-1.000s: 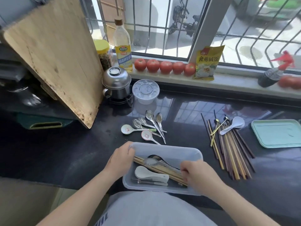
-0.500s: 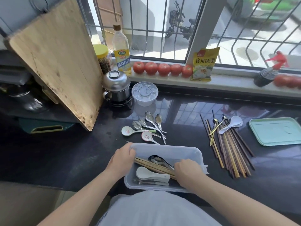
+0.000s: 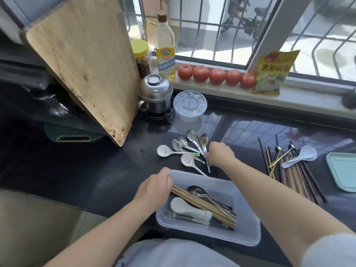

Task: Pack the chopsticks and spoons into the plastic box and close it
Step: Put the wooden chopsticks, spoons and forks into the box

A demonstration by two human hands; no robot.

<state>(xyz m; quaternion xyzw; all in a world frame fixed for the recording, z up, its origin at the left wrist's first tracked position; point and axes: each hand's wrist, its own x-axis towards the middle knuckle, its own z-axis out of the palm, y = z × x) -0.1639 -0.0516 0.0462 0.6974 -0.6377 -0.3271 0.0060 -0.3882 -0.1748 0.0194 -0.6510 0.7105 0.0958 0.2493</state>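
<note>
A clear plastic box (image 3: 244,226) sits at the counter's near edge, holding wooden chopsticks (image 3: 202,206), a white spoon (image 3: 185,208), a fork and steel spoons. My left hand (image 3: 154,189) grips the box's far left corner. Just behind the box lie several loose spoons (image 3: 185,149), steel and white ceramic. My right hand (image 3: 219,156) reaches over the box and pinches the handles of the steel spoons (image 3: 200,141) on the right of that group. A bundle of dark and wooden chopsticks (image 3: 294,176) with a white spoon (image 3: 302,157) lies to the right.
A mint green lid (image 3: 344,172) lies at the far right. Behind the spoons stand a steel pot (image 3: 155,93) and a clear round tub (image 3: 189,106). A big wooden board (image 3: 82,60) leans at the left. Tomatoes (image 3: 217,76), an oil bottle and a yellow packet line the windowsill.
My right hand left the box's inside and reached forward to the loose steel spoons behind it. My left hand stayed on the box's corner. The view shifted right.
</note>
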